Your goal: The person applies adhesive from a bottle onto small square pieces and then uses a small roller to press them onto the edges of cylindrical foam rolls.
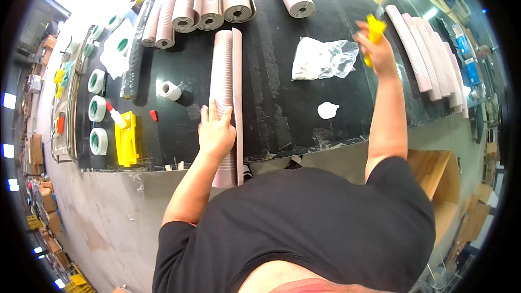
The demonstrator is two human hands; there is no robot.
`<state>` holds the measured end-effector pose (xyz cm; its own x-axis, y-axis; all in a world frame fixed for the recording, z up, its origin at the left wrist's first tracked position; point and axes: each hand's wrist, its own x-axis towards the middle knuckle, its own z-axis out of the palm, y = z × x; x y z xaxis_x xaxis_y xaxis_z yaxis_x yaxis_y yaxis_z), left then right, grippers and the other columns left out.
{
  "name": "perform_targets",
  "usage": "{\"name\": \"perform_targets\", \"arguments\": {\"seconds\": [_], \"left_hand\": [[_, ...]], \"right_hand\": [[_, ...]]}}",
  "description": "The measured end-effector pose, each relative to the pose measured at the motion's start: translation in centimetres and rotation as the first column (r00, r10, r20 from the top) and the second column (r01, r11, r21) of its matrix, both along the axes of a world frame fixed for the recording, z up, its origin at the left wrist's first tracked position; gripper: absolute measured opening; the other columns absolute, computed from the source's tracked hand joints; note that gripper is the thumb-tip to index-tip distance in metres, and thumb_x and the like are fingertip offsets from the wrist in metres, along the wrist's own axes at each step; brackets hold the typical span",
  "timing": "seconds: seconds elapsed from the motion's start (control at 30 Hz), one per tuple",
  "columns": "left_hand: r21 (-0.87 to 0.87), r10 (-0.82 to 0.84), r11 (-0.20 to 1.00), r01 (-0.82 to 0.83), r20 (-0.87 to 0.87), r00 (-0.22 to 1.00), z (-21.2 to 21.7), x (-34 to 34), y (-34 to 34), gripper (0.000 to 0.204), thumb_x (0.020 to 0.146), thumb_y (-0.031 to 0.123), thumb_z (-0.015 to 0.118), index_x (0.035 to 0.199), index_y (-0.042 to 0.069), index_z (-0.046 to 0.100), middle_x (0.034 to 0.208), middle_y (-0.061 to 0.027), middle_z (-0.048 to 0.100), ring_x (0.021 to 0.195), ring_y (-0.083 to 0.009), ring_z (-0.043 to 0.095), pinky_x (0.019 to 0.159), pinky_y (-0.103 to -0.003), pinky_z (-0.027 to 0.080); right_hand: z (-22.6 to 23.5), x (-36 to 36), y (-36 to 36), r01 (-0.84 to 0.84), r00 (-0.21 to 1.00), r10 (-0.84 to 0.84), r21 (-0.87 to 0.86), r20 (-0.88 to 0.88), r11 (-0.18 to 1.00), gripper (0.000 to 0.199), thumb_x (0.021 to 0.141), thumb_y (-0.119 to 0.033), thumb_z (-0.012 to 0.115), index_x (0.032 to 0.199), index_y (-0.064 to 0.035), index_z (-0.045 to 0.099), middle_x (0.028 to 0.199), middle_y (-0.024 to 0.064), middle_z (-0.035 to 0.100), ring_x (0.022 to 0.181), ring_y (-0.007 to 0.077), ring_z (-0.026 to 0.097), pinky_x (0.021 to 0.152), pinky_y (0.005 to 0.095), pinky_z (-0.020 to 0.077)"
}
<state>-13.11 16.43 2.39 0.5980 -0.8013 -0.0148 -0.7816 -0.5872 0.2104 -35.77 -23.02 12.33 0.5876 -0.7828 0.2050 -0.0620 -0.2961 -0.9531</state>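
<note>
A pale pink rolled mat [222, 65] lies lengthwise before me, its near end reaching past the table edge and a loose flap along its right side. My left hand [217, 133] rests on top of it, open, fingers spread. Out to the right, my right hand [378, 54] is raised and closed around a yellow-handled tool that looks like a tape dispenser [375, 28]; its far end is washed out by glare. Below and left of that hand are a clear plastic bag [323, 59] with white contents and a small white round piece [327, 110].
More rolled mats [236, 8] lie at the far side, and a row of them [418, 54] at right. Left on the black table [266, 103] are tape rolls [97, 108], a yellow plastic holder [126, 144], a red-tipped bottle [115, 115] and a white roll [171, 90].
</note>
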Motion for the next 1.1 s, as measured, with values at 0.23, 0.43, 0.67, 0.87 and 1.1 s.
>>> {"name": "perform_targets", "arguments": {"seconds": [0.23, 0.43, 0.67, 0.87, 1.1], "left_hand": [[0.013, -0.415, 0.901, 0.433, 0.31, 0.855, -0.7, -0.6, -1.7, 0.026, 0.087, 0.014, 0.051, 0.105, 0.001, 0.066, 0.153, -0.0142, 0.038, 0.136, -0.0268, 0.043, 0.113, -0.043, 0.029], [0.362, -0.42, 0.857, 0.367, 0.077, 0.904, 2.5, 0.2, -2.5, 0.062, 0.084, 0.045, 0.066, 0.139, 0.02, 0.053, 0.162, -0.0059, 0.019, 0.146, -0.0221, 0.019, 0.115, -0.047, 0.018], [0.508, -0.511, 0.772, 0.381, 0.14, 0.848, 1.1, 0.6, -3.7, 0.069, 0.083, 0.056, 0.064, 0.141, 0.021, 0.051, 0.136, -0.0001, 0.045, 0.142, -0.0243, 0.022, 0.113, -0.047, 0.016], [0.525, -0.672, 0.671, 0.523, 0.132, 0.729, 1.4, 2.2, -4.9, 0.069, 0.082, 0.061, 0.064, 0.136, 0.018, 0.056, 0.124, -0.003, 0.058, 0.138, -0.0248, 0.033, 0.119, -0.047, 0.014], [0.38, -0.584, 0.779, 0.498, 0.153, 0.797, 0.7, 3.2, -4.1, 0.08, 0.076, 0.068, 0.066, 0.141, 0.022, 0.051, 0.13, -0.005, 0.054, 0.14, -0.0251, 0.03, 0.117, -0.049, 0.016]], "right_hand": [[-16.3, -16.0, 1.0, 0.716, 0.556, -0.691, -0.156, -0.461, 0.68, 0.05, 0.082, -0.018, 0.075, 0.124, 0.0015, 0.057, 0.108, 0.0164, 0.067, 0.098, 0.0299, 0.065, 0.088, 0.0394, 0.0501], [-16.9, -14.2, 2.0, 0.561, 0.465, -0.689, -0.416, -0.556, 0.715, 0.049, 0.08, -0.006, 0.062, 0.127, 0.0054, 0.05, 0.113, 0.03, 0.062, 0.108, 0.044, 0.061, 0.095, 0.0456, 0.0482], [-17.6, -12.2, 2.8, 0.518, 0.474, -0.69, -0.46, -0.547, 0.721, 0.059, 0.083, -0.007, 0.06, 0.138, 0.0039, 0.043, 0.122, 0.0306, 0.057, 0.114, 0.0443, 0.057, 0.101, 0.0443, 0.0454], [-18.8, -11.2, 4.4, 0.473, 0.477, -0.668, -0.474, -0.571, 0.743, 0.061, 0.083, -0.006, 0.059, 0.142, -0.0004, 0.042, 0.123, 0.0264, 0.058, 0.116, 0.0413, 0.057, 0.101, 0.0435, 0.0455], [-18.8, -10.1, 12.0, 0.598, 0.619, -0.718, -0.402, -0.318, 0.693, 0.06, 0.084, -0.005, 0.061, 0.14, 0.0062, 0.041, 0.111, 0.0226, 0.063, 0.108, 0.0355, 0.061, 0.098, 0.042, 0.0456]]}}
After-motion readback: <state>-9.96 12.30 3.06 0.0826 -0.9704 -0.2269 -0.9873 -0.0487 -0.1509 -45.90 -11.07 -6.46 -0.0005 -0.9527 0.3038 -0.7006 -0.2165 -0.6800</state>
